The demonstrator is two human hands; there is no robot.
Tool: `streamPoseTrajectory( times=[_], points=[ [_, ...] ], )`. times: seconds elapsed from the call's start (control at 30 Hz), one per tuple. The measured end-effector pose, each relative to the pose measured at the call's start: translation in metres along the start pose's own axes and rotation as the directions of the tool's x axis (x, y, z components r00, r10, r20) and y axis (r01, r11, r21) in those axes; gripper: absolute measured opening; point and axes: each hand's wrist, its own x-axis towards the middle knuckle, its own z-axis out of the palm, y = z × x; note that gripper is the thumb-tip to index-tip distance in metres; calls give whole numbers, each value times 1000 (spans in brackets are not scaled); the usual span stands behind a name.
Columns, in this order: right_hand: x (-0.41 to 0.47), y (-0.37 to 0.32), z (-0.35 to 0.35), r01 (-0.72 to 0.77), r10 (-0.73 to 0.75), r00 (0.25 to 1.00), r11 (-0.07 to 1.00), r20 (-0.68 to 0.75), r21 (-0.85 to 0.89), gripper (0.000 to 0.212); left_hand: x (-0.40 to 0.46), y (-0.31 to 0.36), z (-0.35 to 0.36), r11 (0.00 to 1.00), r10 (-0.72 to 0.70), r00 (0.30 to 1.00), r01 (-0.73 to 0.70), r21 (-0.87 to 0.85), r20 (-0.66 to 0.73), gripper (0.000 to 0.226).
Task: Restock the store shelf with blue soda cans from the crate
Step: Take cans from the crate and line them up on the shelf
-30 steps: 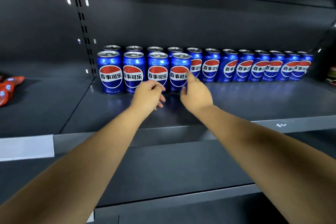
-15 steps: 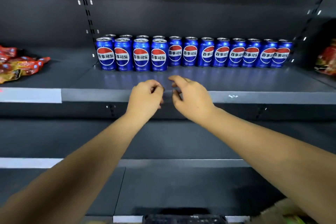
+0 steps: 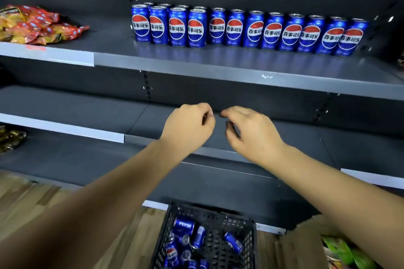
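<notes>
A long row of blue soda cans stands upright on the upper shelf, two deep at its left end. Below, on the floor, a black plastic crate holds several loose blue cans lying on their sides. My left hand and my right hand hover side by side in front of the bare middle shelf, well below the can row and above the crate. Both hold nothing; their fingers hang loosely curled.
Red and yellow snack packets lie on the upper shelf at the left. More packets sit at the left of a lower shelf. A cardboard box with green packets stands right of the crate on the wooden floor.
Both hands have drawn back from the front cans and dropped below the upper shelf. The view has tilted down, bringing the crate and floor into sight.
</notes>
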Motion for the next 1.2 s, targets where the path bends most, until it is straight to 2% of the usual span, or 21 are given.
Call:
streamPoseTrajectory(
  times=[0.17, 0.27, 0.4, 0.53, 0.67, 0.8, 0.97, 1.1, 1.2],
  points=[
    [-28, -1, 17, -32, 32, 996, 999, 77, 8, 27, -20, -4, 31, 989, 68, 993, -79, 123, 95, 16],
    [-41, 1, 30, -100, 99, 988, 995, 116, 4, 26, -24, -14, 47, 977, 88, 983, -117, 179, 164, 21],
    [-57, 4, 56, -169, 163, 970, 986, 177, 14, 37, -30, -30, 69, 969, 91, 973, -136, 207, 211, 25],
    [-72, 4, 86, -289, 268, 932, 956, 246, 56, 25, -44, -56, 99, 974, 35, 960, -95, 205, 278, 24],
    [-83, 11, 109, -438, 388, 858, 895, 336, 85, 30, -55, -78, 129, 971, -61, 926, -32, 238, 373, 22],
    [-103, 26, 133, -538, 459, 801, 833, 385, 127, 32, -67, -90, 162, 972, -82, 911, -16, 233, 405, 20],
    [-156, 54, 168, -693, 572, 699, 691, 430, 207, 31, -95, -103, 215, 965, -205, 867, 103, 240, 453, 19],
    [-211, 71, 198, -777, 588, 606, 581, 536, 241, 32, -122, -115, 269, 920, -319, 795, 129, 370, 516, 20],
    [-250, 83, 224, -827, 601, 527, 526, 601, 200, 22, -143, -125, 309, 875, -396, 710, 100, 473, 583, 24]
  ],
)
